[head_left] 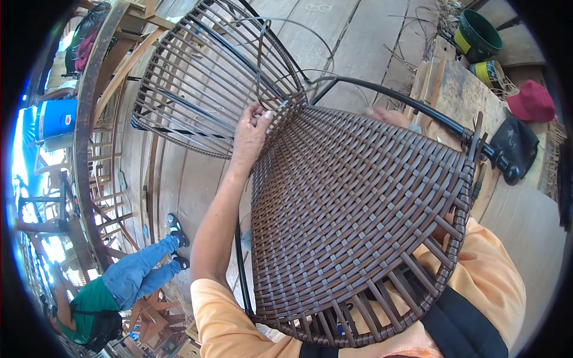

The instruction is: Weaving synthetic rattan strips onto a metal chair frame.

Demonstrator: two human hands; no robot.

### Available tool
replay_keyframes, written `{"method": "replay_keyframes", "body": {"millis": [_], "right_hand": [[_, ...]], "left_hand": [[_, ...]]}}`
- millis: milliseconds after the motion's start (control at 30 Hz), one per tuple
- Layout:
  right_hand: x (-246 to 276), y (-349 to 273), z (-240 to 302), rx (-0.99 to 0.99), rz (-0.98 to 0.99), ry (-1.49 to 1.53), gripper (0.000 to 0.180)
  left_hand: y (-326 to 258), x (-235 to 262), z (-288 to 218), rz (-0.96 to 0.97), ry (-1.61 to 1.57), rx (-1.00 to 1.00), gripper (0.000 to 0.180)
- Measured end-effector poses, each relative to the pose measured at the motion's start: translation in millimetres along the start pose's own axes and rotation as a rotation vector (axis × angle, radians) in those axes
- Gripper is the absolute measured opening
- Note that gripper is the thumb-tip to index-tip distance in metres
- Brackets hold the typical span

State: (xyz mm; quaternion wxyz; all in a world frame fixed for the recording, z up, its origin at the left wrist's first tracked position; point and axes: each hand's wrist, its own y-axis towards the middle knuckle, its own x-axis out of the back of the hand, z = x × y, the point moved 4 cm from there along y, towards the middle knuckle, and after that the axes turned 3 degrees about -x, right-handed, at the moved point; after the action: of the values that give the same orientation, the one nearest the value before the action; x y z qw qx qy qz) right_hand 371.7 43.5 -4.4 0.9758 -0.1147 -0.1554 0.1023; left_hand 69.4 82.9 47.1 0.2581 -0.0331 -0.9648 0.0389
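Note:
A brown woven wicker chair point(352, 209) lies across my lap. Its broad fan-shaped panel is densely woven near me, with bare ribs along the lower edge. Beyond the narrow fold, a second part of open parallel spokes point(191, 77) spreads toward the far left. My left hand point(252, 131) is at that fold, fingertips pinched on a thin brown weaving strand point(261, 59) that loops up over the spokes. My right hand point(388, 117) is beyond the panel's far right edge, near the dark frame tube point(406, 100). It is smeared by motion and partly hidden, so its fingers do not show clearly.
At the right are a low wooden bench point(447, 89), a dark green bucket point(477, 37), a red cap point(530, 101) and a black cloth item point(514, 143). A person point(113, 286) stands at the left among wooden chair frames. A blue cooler point(57, 119) is farther left.

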Motion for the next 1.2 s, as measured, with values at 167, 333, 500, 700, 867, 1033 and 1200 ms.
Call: {"method": "replay_keyframes", "body": {"millis": [167,333,500,700,867,1033,1200], "right_hand": [[-35,61,22,0.404,0.016,0.094,0.030],[-57,109,42,-0.035,0.160,0.009,0.030],[-78,129,28,-0.227,0.323,0.121,0.028],[-93,143,-3,-0.123,0.301,0.346,0.021],[-97,146,-5,-0.035,0.271,0.254,0.023],[-95,140,2,-0.037,0.278,0.274,0.027],[-85,128,11,-0.229,0.369,0.345,0.021]], "left_hand": [[0,-13,8,-0.026,-0.184,0.005,0.044],[7,-23,2,-0.043,-0.087,-0.010,0.027],[8,-46,-11,-0.007,-0.353,-0.023,0.017],[15,-51,-3,0.052,-0.697,0.197,0.008],[24,-43,0,-0.001,0.064,-0.041,0.023],[15,-54,-3,0.020,0.413,-0.259,0.029],[9,-56,1,0.009,0.479,-0.271,0.029]]}}
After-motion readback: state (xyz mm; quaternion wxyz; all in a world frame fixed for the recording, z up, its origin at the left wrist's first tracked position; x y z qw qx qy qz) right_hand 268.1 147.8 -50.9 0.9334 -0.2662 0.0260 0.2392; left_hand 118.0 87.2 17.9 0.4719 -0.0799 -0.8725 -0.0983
